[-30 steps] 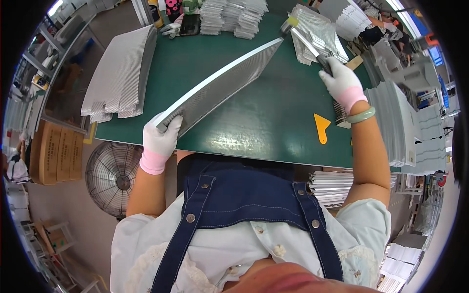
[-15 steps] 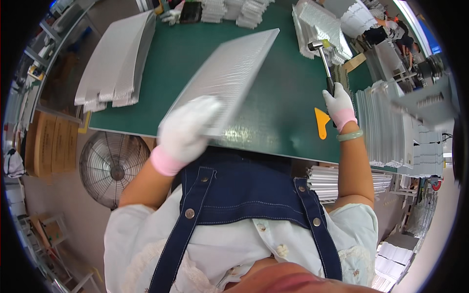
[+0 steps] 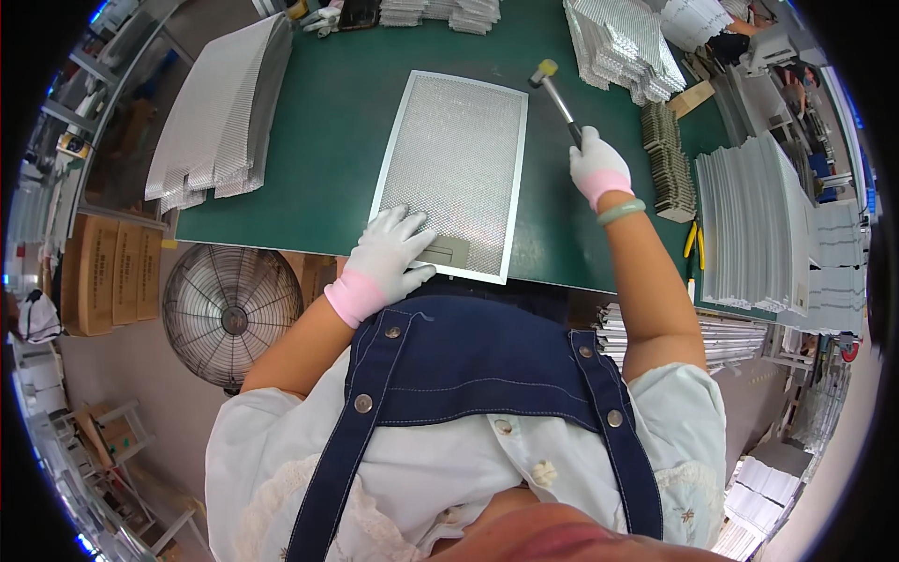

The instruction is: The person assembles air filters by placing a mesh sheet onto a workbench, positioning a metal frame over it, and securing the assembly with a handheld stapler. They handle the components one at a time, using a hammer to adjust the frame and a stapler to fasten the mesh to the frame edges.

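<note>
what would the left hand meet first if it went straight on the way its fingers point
The framed mesh panel: the left hand appears to rest on its near end, pointing forward and rightward across its face, though one view leaves exact contact uncertain.

White gloves [image 3: 386, 251] have pink cuffs [image 3: 355, 298]; a pale green bangle [image 3: 621, 212] rings the right wrist [image 3: 613, 199]. A navy, metal-buttoned bib [image 3: 468, 361] covers a lace-trimmed pale shirt [image 3: 426, 468].
</note>
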A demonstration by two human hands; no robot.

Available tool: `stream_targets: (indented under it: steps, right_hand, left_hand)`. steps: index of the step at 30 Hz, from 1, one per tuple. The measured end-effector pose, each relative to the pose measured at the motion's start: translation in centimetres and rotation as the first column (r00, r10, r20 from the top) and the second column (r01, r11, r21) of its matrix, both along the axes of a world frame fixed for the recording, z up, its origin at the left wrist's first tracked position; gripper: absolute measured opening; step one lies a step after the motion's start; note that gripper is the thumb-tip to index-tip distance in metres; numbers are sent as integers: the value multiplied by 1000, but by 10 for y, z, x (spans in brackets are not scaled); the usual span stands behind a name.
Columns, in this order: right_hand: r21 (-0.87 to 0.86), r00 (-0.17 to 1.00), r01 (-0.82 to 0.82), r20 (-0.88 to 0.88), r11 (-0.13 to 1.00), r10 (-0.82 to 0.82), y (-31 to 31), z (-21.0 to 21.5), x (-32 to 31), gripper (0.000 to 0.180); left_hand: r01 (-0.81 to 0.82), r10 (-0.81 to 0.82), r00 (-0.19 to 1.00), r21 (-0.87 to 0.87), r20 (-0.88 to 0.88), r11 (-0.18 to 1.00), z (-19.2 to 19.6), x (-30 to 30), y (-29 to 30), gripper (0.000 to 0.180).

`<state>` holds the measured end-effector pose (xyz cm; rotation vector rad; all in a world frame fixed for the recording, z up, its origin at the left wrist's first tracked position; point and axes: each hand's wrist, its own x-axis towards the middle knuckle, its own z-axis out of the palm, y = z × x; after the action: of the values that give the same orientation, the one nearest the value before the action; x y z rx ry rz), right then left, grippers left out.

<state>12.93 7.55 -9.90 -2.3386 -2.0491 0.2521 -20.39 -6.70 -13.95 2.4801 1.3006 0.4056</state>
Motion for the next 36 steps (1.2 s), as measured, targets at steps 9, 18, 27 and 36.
stream_targets:
  steps: [9, 18, 27, 36]
  right_hand:
    - [150, 992, 116, -72, 982, -106, -2, -13, 27, 39]
    - [138, 992, -108, 84, 984, 97, 23, -24, 7, 33]
    - [288, 911, -253, -249, 924, 327, -112, -9, 41, 54]
    - [253, 933, -349, 7, 902, 359, -205, 5, 59, 59]
  left_hand:
    - [-235, 214, 967, 159, 138, 959, 1, -26, -2, 47]
    - [-263, 259, 964, 72, 53, 962, -4, -26, 0, 45]
    - [-86, 102, 993, 239, -58, 967, -27, -11, 11, 69]
    - [-162, 195, 978, 309, -79, 937, -40, 30, 45, 64]
